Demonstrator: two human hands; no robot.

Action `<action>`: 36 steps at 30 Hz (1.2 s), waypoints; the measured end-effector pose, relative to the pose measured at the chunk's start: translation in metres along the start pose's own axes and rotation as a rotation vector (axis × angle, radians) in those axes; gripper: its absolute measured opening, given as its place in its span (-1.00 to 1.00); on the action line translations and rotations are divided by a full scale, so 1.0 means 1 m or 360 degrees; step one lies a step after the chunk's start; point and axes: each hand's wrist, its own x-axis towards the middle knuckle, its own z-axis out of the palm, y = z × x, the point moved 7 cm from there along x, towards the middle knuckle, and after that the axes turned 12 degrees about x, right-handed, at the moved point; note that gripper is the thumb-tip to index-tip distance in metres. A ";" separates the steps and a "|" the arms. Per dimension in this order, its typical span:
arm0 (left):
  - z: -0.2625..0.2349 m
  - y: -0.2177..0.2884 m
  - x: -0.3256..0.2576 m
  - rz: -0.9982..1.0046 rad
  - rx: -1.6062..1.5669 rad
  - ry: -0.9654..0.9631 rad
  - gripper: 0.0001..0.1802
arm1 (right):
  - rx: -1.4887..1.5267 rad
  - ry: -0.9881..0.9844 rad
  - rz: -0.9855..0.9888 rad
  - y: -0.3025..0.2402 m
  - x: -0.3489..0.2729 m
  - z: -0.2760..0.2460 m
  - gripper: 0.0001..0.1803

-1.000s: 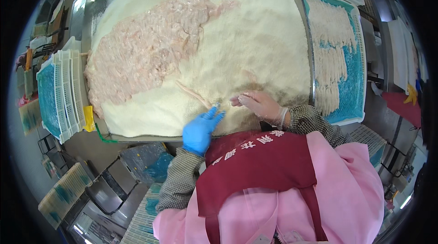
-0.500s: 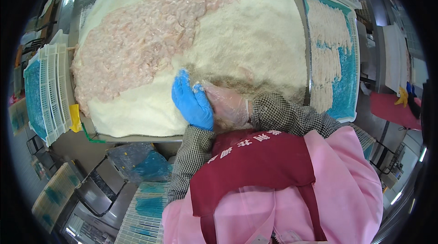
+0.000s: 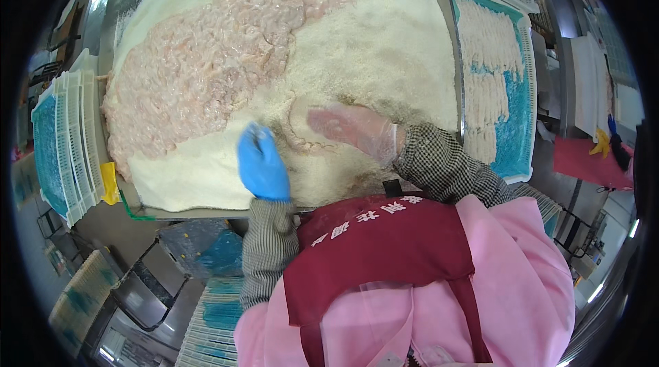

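A thin pinkish meat strip [image 3: 299, 143] lies curved on pale powder [image 3: 384, 44].

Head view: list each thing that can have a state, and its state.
Left hand: blurred; open or closed unclear
Right hand: open, fairly flat
Powder: loose, spread out
Meat strip: curved, lying on the powder
Meat pile: wet, glossy, heaped
Right tray: partly filled with coated strips
Left trays: stacked
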 end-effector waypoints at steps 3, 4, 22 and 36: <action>0.033 -0.017 -0.035 -0.0343 -0.0606 -0.0284 -0.57 | -0.0733 -0.0063 0.0023 0.016 0.002 0.026 -0.36; 0.033 -0.002 -0.038 -0.0395 -0.0719 -0.0377 -0.58 | -0.0688 -0.0122 0.0068 0.025 0.005 0.032 -0.35; 0.084 0.170 -0.074 0.0782 0.1493 0.0078 -0.30 | 0.0375 -0.0359 -0.0441 -0.023 -0.099 0.042 -0.38; 0.073 0.049 -0.114 0.0424 0.1585 -0.0495 -0.17 | -0.1205 0.1634 -0.1071 -0.441 -0.288 -0.356 -0.35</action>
